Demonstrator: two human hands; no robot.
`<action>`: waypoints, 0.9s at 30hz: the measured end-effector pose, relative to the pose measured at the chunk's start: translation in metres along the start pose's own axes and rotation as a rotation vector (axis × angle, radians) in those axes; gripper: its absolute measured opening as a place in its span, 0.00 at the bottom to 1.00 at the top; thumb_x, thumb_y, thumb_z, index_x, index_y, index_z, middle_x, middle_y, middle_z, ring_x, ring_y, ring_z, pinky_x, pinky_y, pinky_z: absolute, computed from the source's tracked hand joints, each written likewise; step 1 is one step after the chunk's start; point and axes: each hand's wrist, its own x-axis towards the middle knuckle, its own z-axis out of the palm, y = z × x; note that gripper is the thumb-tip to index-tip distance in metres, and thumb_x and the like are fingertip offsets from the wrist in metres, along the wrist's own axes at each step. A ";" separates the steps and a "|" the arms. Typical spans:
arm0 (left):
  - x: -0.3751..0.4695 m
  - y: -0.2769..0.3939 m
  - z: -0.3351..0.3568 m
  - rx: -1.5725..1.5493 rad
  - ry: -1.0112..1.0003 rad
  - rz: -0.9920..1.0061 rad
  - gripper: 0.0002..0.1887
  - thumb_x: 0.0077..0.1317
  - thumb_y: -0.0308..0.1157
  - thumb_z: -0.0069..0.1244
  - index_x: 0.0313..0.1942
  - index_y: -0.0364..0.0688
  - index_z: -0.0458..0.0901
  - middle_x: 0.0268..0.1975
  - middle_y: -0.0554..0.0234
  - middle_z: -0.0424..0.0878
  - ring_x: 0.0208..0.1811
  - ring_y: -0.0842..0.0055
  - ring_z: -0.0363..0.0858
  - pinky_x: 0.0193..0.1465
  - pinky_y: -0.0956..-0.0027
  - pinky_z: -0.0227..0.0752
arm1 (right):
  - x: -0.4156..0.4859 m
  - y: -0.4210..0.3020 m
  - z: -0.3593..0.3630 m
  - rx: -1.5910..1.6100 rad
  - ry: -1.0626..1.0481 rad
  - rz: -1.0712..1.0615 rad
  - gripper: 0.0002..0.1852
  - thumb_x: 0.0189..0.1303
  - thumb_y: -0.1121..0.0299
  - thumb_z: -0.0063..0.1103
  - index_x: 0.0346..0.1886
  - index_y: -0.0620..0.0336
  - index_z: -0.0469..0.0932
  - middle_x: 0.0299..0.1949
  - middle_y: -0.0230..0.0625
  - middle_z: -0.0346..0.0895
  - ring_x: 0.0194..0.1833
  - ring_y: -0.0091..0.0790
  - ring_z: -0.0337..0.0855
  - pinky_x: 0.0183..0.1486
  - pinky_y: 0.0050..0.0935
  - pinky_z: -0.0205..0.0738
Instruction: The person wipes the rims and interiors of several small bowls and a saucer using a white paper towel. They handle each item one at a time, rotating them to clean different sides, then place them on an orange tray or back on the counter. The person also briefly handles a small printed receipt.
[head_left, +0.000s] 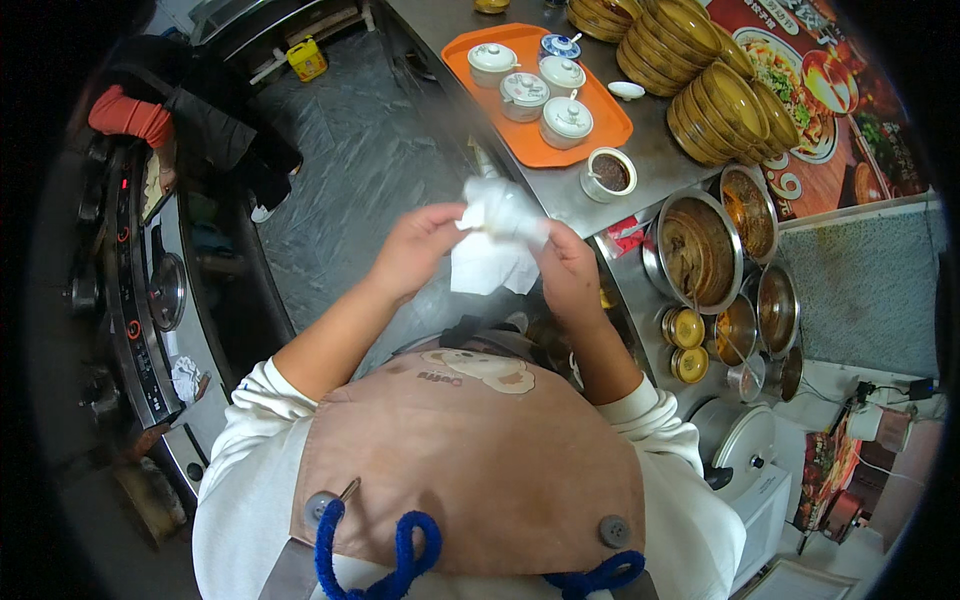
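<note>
Both hands hold a crumpled white paper tissue (495, 259) in front of my apron (480, 450). My left hand (421, 244) pinches its left edge between thumb and fingers. On the other edge, my right hand (568, 270) grips it. The upper part of the tissue is blurred. Just beyond it is the corner of a steel counter (592, 206), where an open white pot of dark sauce (609, 172) stands with a spoon in it. An orange tray (540, 154) behind carries several lidded white pots (568, 124).
At the right are steel bowls (694, 251) of sauces, small yellow bowls (686, 328) and a lidded pot (742, 435). Stacked brown bowls (720, 112) stand farther back. Across the floor, a person (187, 112) bends over a cooking range (135, 300). A yellow jug (307, 58) sits on the floor.
</note>
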 end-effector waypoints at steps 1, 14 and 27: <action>0.003 0.001 -0.002 -0.064 -0.058 -0.029 0.10 0.68 0.29 0.49 0.46 0.35 0.81 0.42 0.62 0.83 0.42 0.79 0.80 0.47 0.76 0.73 | -0.003 -0.007 -0.011 -0.099 -0.092 0.001 0.12 0.61 0.81 0.45 0.41 0.65 0.81 0.36 0.34 0.81 0.37 0.25 0.79 0.42 0.24 0.72; 0.061 -0.001 0.068 0.064 -0.056 -0.086 0.10 0.65 0.28 0.56 0.45 0.36 0.79 0.38 0.64 0.83 0.40 0.84 0.80 0.42 0.78 0.73 | 0.009 -0.009 -0.070 0.037 0.147 0.299 0.14 0.66 0.69 0.57 0.49 0.70 0.76 0.39 0.36 0.82 0.39 0.22 0.80 0.44 0.23 0.73; 0.148 -0.028 0.145 0.863 -0.293 0.705 0.15 0.54 0.32 0.62 0.38 0.40 0.77 0.38 0.59 0.75 0.41 0.66 0.76 0.49 0.64 0.68 | 0.029 0.025 -0.179 0.229 0.214 0.085 0.10 0.62 0.79 0.49 0.46 0.62 0.75 0.41 0.30 0.76 0.44 0.21 0.75 0.47 0.20 0.68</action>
